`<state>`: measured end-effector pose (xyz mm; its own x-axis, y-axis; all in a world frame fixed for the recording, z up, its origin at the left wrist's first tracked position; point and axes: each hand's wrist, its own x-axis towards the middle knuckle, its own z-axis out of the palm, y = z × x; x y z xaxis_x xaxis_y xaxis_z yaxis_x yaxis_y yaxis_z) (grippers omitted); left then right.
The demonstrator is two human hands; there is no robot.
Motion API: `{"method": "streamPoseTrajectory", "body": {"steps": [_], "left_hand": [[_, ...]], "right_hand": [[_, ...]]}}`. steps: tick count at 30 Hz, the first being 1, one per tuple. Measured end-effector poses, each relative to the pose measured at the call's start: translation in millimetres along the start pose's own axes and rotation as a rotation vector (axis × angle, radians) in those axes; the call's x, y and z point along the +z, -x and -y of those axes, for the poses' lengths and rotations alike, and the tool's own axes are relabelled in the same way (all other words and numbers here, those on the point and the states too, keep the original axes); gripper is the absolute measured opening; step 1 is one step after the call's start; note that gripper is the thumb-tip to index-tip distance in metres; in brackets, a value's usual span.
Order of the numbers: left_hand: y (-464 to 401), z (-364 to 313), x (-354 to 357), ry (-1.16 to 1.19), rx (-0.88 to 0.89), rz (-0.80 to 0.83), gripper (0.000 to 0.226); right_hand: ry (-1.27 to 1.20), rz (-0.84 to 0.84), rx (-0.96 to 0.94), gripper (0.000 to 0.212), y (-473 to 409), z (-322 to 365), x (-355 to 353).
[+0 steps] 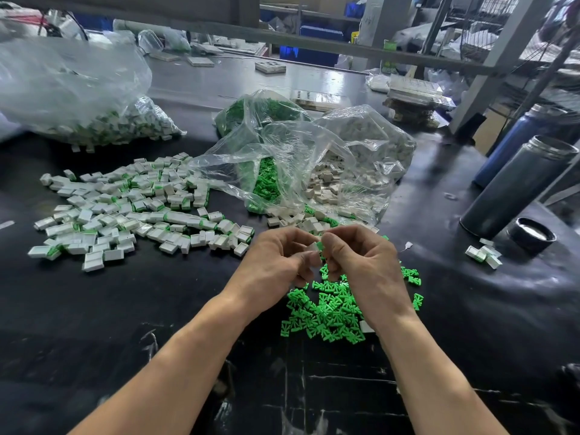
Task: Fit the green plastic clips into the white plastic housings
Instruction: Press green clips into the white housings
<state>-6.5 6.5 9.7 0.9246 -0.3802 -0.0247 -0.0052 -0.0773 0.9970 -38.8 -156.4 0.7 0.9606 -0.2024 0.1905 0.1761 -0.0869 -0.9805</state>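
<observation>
- Head view: pinching a white housing [311,247] in the left hand [276,265], pressing a green clip [319,245] into it with the curled fingers of the right hand [364,265]; seating looking only partly done.
- Lying finished to the left: a wide spread of assembled pieces [131,208], more filling a bag [103,127] behind.
- Waiting: loose green clips [329,312] under the wrists, bagged clips [266,183] and bagged housings [332,183] ahead; plenty left, apparently.
- Standing clear at right: two dark flasks [518,186] and a cap [532,235]; nothing blocking the hands.

Factory assy bench, bulk parts bags [72,89], metal racking [489,32]
</observation>
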Motion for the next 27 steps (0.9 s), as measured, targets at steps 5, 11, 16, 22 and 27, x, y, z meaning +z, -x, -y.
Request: {"method": "streamPoseTrajectory", "body": {"steps": [5,11,16,22,27], "left_hand": [[-0.5,0.2,1.1,0.033,0.008,-0.042,0.009],[-4.1,3.3,-1.1,0.103,0.031,-0.103,0.011],[-5.4,6.1,0.0,0.180,0.017,-0.117,0.010],[-7.1,6.0,0.8,0.183,0.008,-0.137,0.008],[-7.5,6.8,0.6,0.143,0.020,-0.136,0.008]], "right_hand": [[-0.086,-0.040,0.024,0.006,-0.9,0.3,2.6],[-0.057,-0.006,-0.003,0.003,-0.9,-1.6,0.6],[-0.006,-0.030,-0.022,0.015,-2.2,-3.8,2.4],[0.052,-0.005,-0.014,0.013,-2.5,-4.8,6.1],[0.079,0.011,-0.026,0.018,-2.1,-6.5,4.9]]}}
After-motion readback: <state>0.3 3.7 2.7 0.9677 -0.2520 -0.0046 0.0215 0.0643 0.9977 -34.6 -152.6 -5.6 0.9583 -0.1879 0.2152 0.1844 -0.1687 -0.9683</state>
